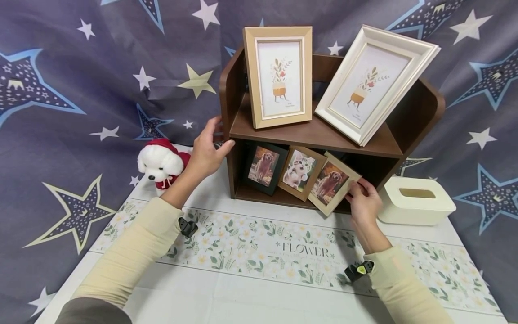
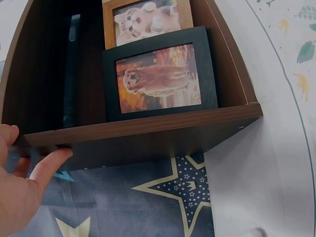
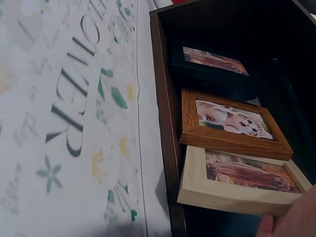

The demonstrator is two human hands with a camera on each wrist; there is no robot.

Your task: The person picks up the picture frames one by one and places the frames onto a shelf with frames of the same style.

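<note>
At the left side of a dark brown shelf unit (image 1: 311, 133), my left hand (image 1: 206, 150) touches the side panel with thumb and fingers spread; the left wrist view shows that hand (image 2: 22, 197) at the panel's edge. My right hand (image 1: 365, 201) pinches the right edge of a light wood picture frame (image 1: 341, 201) with a dog photo, tilted on the lower shelf. Next to it leans a brown picture frame (image 1: 285, 180) with a cat photo, and left of that a black picture frame (image 1: 277, 173). The right wrist view shows the light frame (image 3: 195, 190) overlapping the brown one.
On the top shelf stand a tan picture frame (image 1: 279, 121) and a tilted white picture frame (image 1: 337, 81). A white plush dog (image 1: 159, 163) in red sits left of the unit. A cream tissue box (image 1: 421, 209) stands at right. A flowered runner (image 1: 259, 243) crosses the table.
</note>
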